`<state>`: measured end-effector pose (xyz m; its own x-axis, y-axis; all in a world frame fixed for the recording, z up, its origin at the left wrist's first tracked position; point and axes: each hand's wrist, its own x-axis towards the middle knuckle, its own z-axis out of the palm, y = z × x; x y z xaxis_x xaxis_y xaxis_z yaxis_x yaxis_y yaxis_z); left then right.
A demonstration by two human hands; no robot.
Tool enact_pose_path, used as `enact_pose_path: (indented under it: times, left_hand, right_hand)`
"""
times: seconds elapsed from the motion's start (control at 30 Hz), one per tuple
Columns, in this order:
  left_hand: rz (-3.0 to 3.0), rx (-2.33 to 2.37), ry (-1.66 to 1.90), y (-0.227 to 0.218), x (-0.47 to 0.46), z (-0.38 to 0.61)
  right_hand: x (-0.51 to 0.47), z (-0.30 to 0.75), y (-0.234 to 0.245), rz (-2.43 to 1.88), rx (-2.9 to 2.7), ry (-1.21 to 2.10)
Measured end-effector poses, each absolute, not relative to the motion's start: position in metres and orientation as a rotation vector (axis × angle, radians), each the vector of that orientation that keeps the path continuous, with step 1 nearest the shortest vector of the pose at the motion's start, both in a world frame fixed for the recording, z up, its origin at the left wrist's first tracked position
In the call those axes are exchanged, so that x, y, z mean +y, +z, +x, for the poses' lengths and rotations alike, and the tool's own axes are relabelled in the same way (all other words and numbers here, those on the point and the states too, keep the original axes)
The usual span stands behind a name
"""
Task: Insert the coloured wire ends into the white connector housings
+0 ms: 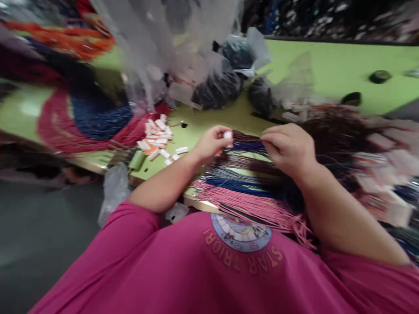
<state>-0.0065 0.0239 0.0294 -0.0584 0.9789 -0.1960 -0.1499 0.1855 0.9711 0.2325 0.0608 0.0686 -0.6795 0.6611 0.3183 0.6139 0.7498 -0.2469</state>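
My left hand (212, 144) pinches a small white block (228, 138) between thumb and fingers. To its right, my right hand (290, 146) is closed, thumb against the fingers; a thin dark cord seems to run to it, but what it grips is too blurred to tell. Below and between both hands lie bundles of cords: dark blue cords (247, 146), grey cords (234, 175), blue cords (235, 184) and pink cords (242, 198). Left of my left hand is a loose pile of small white and orange pieces (159, 135).
Red cords (55, 126) and navy cords (98, 115) spread across the green table (337, 65) at left. Clear plastic bags (216, 83) with dark contents stand behind my hands. White packs (376, 174) and dark cords are heaped at right. Another person's hand (96, 22) shows at upper left.
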Motion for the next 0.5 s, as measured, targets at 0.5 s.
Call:
enact_pose_path:
  times: [0.5]
  left_hand:
    - [0.965,1.278,1.233,0.027,0.027,-0.008]
  right_hand:
    - [0.056,0.211,0.048,-1.212,-3.003,0.510]
